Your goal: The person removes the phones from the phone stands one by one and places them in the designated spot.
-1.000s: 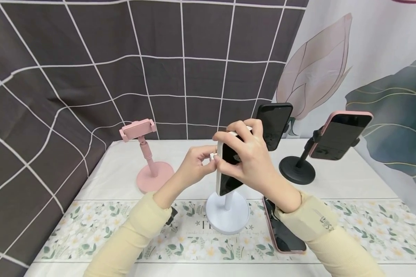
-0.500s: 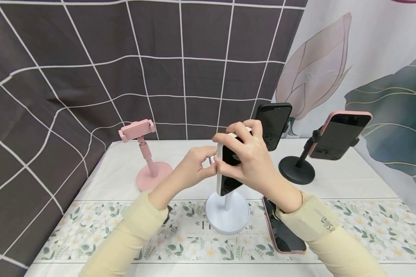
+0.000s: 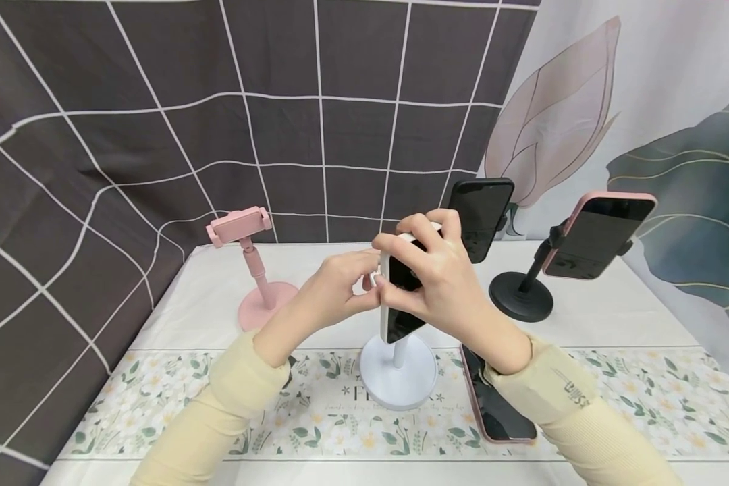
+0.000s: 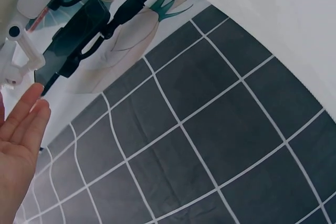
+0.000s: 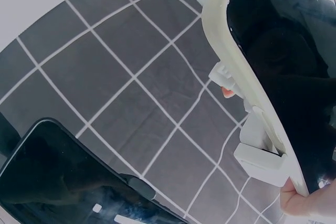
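Observation:
A white-cased phone [image 3: 395, 324] stands tilted in the holder of a white phone stand [image 3: 399, 381]. My right hand [image 3: 437, 270] grips this phone, with the fingers over its top and the thumb at its left edge. At that same edge, my left hand [image 3: 340, 287] pinches the stand's white clamp [image 5: 260, 163], which is partly hidden by the fingers. Two straight fingers [image 4: 29, 119] of the left hand show beside the clamp in the left wrist view. The right wrist view shows the clamp against the phone's edge.
An unloaded pink phone stand [image 3: 267, 304] is at the left. Behind and to the right are a black phone [image 3: 482, 216] and a pink-cased phone [image 3: 598, 236] on a black stand [image 3: 520, 297]. Another phone [image 3: 504, 412] lies flat on the floral runner [image 3: 176, 405].
My left hand has shifted slightly, its wrist and forearm moving left while the fingers reach a little farther behind the phone. The right hand keeps its grip on the phone.

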The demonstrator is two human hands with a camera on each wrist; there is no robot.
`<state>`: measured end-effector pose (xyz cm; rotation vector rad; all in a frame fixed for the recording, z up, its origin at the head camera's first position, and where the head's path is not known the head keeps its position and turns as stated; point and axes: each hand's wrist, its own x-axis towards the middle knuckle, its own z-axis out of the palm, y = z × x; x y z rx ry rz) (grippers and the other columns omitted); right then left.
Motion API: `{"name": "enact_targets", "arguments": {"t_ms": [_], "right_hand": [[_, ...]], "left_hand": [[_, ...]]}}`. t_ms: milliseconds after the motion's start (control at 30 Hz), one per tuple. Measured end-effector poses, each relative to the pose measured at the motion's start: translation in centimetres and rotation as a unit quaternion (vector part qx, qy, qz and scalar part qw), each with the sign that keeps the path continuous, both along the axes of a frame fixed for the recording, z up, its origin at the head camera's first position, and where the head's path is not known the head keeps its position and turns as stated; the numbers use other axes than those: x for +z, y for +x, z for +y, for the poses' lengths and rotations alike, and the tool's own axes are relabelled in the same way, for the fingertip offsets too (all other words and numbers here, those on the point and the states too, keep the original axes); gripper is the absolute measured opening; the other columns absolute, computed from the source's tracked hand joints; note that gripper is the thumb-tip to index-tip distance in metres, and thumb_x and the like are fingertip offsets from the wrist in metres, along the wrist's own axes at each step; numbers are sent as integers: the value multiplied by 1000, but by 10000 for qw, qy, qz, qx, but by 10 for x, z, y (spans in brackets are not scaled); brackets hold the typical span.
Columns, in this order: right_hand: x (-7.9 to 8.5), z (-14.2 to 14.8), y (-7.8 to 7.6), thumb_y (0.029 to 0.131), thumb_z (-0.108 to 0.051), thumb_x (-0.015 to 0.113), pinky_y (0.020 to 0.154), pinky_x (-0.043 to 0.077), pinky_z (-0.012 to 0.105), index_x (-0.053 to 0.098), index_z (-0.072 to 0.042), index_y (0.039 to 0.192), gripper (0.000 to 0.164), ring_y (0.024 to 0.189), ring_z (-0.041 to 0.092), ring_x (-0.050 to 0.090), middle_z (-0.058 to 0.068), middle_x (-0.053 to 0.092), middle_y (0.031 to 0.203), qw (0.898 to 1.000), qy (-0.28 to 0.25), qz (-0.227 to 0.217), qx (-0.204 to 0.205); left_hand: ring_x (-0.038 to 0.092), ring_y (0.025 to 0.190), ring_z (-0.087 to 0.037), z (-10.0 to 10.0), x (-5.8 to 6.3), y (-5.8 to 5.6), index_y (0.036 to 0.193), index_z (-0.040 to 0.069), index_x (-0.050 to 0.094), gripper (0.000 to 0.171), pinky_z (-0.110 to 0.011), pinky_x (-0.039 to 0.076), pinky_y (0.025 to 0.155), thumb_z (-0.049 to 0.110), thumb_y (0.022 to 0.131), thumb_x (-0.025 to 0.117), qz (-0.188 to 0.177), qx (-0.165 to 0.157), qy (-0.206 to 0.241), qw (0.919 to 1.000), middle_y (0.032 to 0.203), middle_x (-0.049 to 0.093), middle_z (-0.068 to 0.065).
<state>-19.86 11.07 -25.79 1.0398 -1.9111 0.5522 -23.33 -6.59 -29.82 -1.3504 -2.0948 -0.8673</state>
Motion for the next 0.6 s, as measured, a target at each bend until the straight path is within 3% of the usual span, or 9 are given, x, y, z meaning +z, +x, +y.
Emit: {"name": "enact_targets", "arguments": {"t_ms": [67,167,233,300,367,467,600], "right_hand": [[1,0,0,80,-23,59,80,38,46,64,-9,98,23,92,37,39,11,55,90,10000,-16,5,-5],[1,-1,1,83,-26,56,80,38,46,64,-9,98,24,92,37,40,11,55,89,10000,-44,56,-25],[2,-1,0,83,-26,56,81,37,46,64,-8,97,24,92,37,39,12,55,89,9999,-90,81,-34],[3,-1,0,83,-25,56,82,37,47,64,-8,97,23,91,38,39,12,55,89,9998,-147,105,-38],[3,0,0,82,-25,58,81,37,47,64,-8,97,23,91,39,39,12,54,89,9997,-199,115,-46],[3,1,0,82,-25,58,81,37,47,64,-8,97,23,92,39,38,12,54,89,9996,-255,124,-64],[3,1,0,81,-24,59,81,36,47,63,-8,98,24,92,39,38,13,54,90,9992,-387,93,25]], "left_hand": [[53,66,-13,1,-2,1,90,4,63,15,-21,45,63,4,76,60,-293,27,198,9994,71,58,-4],[62,72,-17,3,-2,2,78,0,59,3,-20,51,68,0,75,61,-1046,-60,718,9919,67,58,-6],[60,68,-16,4,0,3,68,1,51,12,-20,50,67,-2,75,60,-1283,-76,964,9870,61,53,-5],[56,65,-12,6,1,3,61,3,39,26,-18,48,65,-5,75,59,-1380,-118,1159,9836,58,48,-5],[43,60,-8,7,1,3,61,5,38,27,-18,43,60,-4,75,59,-1256,-91,1178,9850,56,42,-4],[44,61,-6,9,0,3,61,4,37,28,-17,45,61,-4,75,60,-1227,-72,1283,9841,57,44,-3],[50,63,-13,9,-2,2,62,5,36,31,-21,52,66,-2,76,63,-1245,10,1430,9818,57,43,-5]]}}
